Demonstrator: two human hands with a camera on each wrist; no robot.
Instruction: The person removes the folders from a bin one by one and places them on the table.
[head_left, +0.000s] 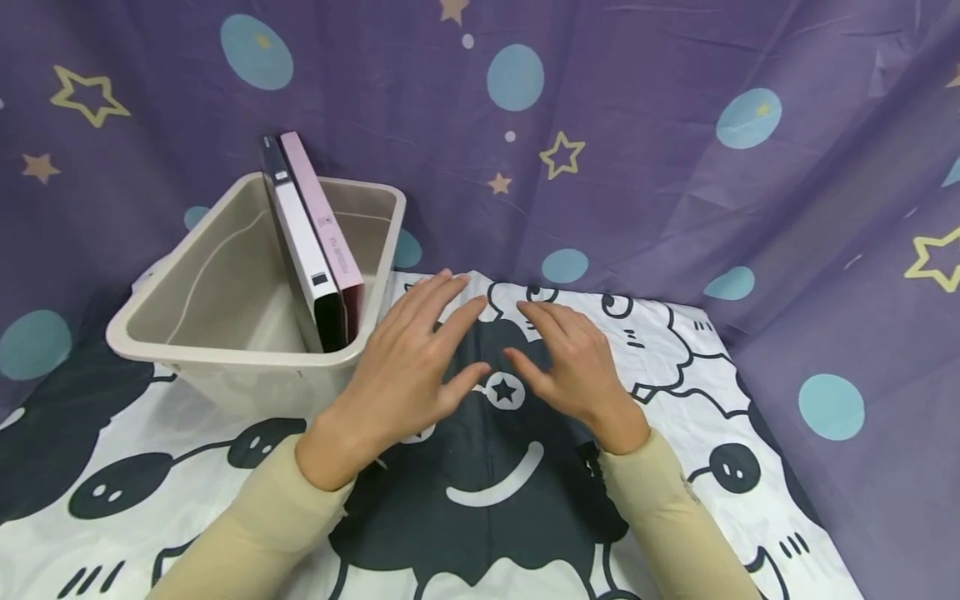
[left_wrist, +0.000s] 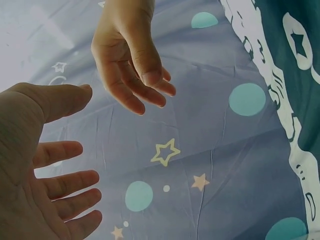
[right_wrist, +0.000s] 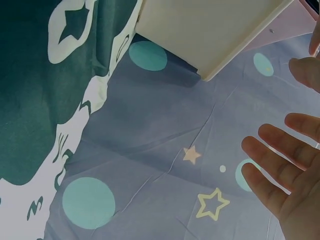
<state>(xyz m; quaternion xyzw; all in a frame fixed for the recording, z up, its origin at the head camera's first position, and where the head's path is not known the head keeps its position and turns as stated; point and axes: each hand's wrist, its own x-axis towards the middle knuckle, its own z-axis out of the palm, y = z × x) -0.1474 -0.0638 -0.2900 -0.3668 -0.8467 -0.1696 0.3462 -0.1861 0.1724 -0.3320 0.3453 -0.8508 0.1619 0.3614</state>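
Note:
Both hands hover over the patterned cloth, palms turned toward each other, with a gap between them. In the head view my left hand (head_left: 408, 358) is beside the right wall of a beige bin (head_left: 262, 379); its fingers are extended and hold nothing. Opposite it, my right hand (head_left: 573, 362) has loosely bent fingers, also holding nothing. Two binders stand tilted inside the bin: one black and white (head_left: 300, 242), one pink (head_left: 322, 208), side by side with their spines up. The left wrist view shows the right hand (left_wrist: 127, 55) across from the left hand (left_wrist: 45, 170).
A black-and-white cartoon cloth (head_left: 517, 517) covers the table. Behind it hangs a purple curtain (head_left: 637, 167) with stars and blue dots, coming close around the back and right edges. The bin fills the back left, its rim (head_left: 225, 357) near the left hand.

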